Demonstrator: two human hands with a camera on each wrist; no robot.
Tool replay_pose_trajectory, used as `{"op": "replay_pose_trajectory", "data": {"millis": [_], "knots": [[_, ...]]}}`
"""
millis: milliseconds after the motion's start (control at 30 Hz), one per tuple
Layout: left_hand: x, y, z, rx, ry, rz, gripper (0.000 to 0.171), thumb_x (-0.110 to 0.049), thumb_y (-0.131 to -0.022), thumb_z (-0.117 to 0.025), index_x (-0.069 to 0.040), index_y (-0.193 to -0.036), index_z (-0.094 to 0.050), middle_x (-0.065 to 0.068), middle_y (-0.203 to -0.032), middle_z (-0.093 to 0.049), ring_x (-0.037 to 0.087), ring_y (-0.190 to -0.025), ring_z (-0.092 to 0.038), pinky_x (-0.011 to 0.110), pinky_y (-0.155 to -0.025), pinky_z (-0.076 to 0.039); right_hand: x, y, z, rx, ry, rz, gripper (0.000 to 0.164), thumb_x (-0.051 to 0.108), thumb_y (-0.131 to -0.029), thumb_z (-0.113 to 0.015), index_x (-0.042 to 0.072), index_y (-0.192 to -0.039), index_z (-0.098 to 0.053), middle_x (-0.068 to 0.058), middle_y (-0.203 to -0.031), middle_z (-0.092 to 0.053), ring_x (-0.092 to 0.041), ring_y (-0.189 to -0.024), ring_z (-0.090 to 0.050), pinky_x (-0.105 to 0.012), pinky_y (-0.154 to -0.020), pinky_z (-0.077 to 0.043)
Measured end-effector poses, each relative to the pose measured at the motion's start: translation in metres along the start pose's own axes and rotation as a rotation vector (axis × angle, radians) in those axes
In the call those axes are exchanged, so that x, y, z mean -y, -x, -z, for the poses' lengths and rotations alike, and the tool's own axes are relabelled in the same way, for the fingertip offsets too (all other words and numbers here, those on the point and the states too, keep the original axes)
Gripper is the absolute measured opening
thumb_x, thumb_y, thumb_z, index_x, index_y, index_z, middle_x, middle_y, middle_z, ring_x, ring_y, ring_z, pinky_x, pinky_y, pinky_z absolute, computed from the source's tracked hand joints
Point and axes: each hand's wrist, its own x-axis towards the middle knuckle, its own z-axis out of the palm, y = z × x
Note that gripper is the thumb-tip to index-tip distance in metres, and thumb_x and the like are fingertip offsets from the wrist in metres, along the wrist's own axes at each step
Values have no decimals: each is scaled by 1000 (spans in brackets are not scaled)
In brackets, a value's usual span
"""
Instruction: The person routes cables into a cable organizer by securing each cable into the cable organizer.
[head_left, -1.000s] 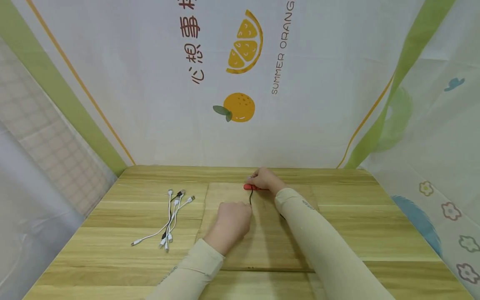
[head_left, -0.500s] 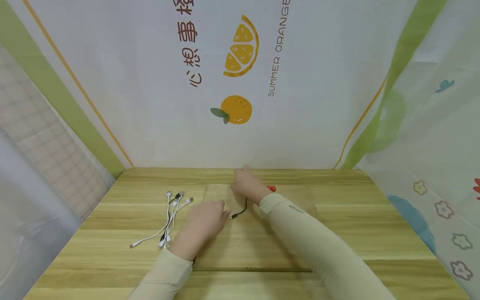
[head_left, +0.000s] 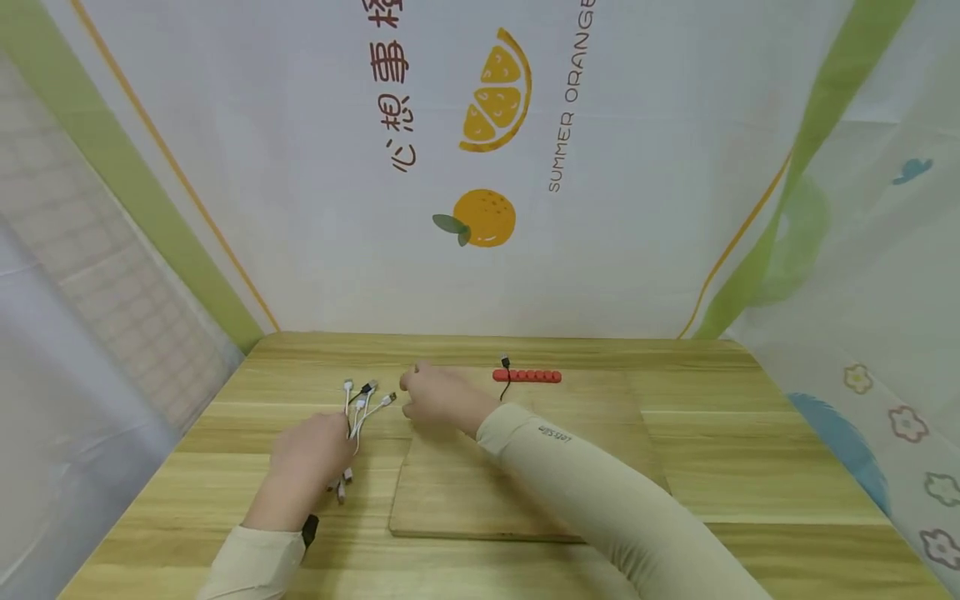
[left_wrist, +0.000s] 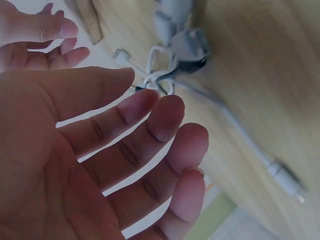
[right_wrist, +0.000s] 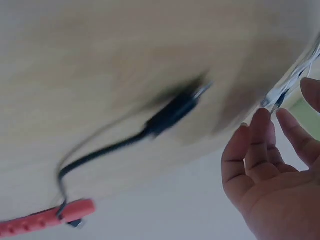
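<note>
My left hand [head_left: 311, 454] reaches over a pile of short USB cables [head_left: 365, 414], mostly white, at the left. In the left wrist view its fingers [left_wrist: 167, 117] are slightly bent, with the cables just beyond the tips and nothing gripped. My right hand [head_left: 442, 397] hovers above the board's left part, fingers loosely bent and holding nothing. A red cable clip strip [head_left: 536, 377] lies near the board's far edge. One black cable [head_left: 506, 390] sits in its leftmost slot; the right wrist view shows its free connector [right_wrist: 172, 114] on the near side.
A thin wooden board [head_left: 480, 512] lies on the wood-grain table [head_left: 742, 467]. A white printed curtain [head_left: 337, 250] hangs behind the table's far edge, and more cloth hangs at both sides.
My right hand has left the clip strip and moved left, uncovering the black cable in the slot. My left hand has moved left from the board to the cable pile.
</note>
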Motion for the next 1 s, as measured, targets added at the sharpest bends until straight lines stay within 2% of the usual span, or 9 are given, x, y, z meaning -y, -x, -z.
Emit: {"op": "replay_pose_trajectory", "data": {"millis": [100,233,467,633,733,767,833,900,1000], "knots": [[5,-1,-2,2,-10,4,28,-17,-101,-56,-12,-74,-60,3,-66,-63,24,-62,-60,46,-56,-48,11,-1,-7,10,24,50,40,27,-104,-63,13,-142,-65,-6,-131,-64,-13,-103,-62,-29,-89,-55],[7,-6,-8,13,-42,-3,25,-19,-103,-59,-10,-81,-63,5,-71,-65,24,-64,-60,47,-57,-50,23,-3,-13,26,40,50,38,27,-103,-64,17,-140,-67,-5,-131,-64,-12,-100,-62,-28,-86,-56],[11,-10,-14,25,-35,3,30,-22,-105,-58,-11,-77,-61,6,-72,-64,24,-64,-59,44,-56,-49,37,-1,-15,40,75,52,34,30,-103,-65,20,-134,-70,0,-132,-70,-15,-116,-69,-32,-95,-59],[15,-13,-15,32,11,12,25,-17,-101,-57,-11,-78,-61,6,-71,-64,25,-63,-60,45,-56,-48,38,1,-15,42,56,69,32,28,-102,-64,18,-132,-71,0,-133,-71,-15,-120,-69,-33,-95,-59],[15,-13,-15,40,30,22,23,-16,-100,-56,-10,-78,-59,5,-70,-63,25,-62,-59,44,-56,-48,40,-1,-17,39,52,72,29,29,-103,-63,19,-129,-73,2,-128,-72,-13,-116,-69,-32,-93,-59],[15,-13,-15,40,33,24,22,-16,-99,-55,-10,-79,-59,5,-70,-63,25,-62,-59,44,-56,-47,41,-1,-17,44,35,72,24,29,-104,-62,18,-121,-74,3,-118,-73,-11,-107,-69,-30,-87,-58],[12,-12,-14,37,42,24,19,-14,-98,-56,-10,-80,-59,5,-71,-63,25,-62,-59,45,-56,-47,44,-3,-18,54,-36,58,21,30,-107,-59,15,-102,-74,4,-95,-71,-8,-86,-65,-25,-74,-54],[8,-11,-12,26,53,23,16,-12,-98,-57,-9,-83,-60,6,-72,-64,24,-62,-60,45,-55,-48,46,-5,-17,69,-195,20,34,29,-110,-56,12,-83,-70,4,-74,-64,-8,-64,-56,-21,-60,-46],[-2,-8,-6,-7,64,10,14,-15,-100,-63,-5,-91,-64,9,-78,-67,24,-65,-61,44,-54,-48,50,-6,-14,103,-608,-89,45,23,-109,-56,6,-69,-66,1,-59,-56,-10,-47,-41,-23,-47,-35]]}}
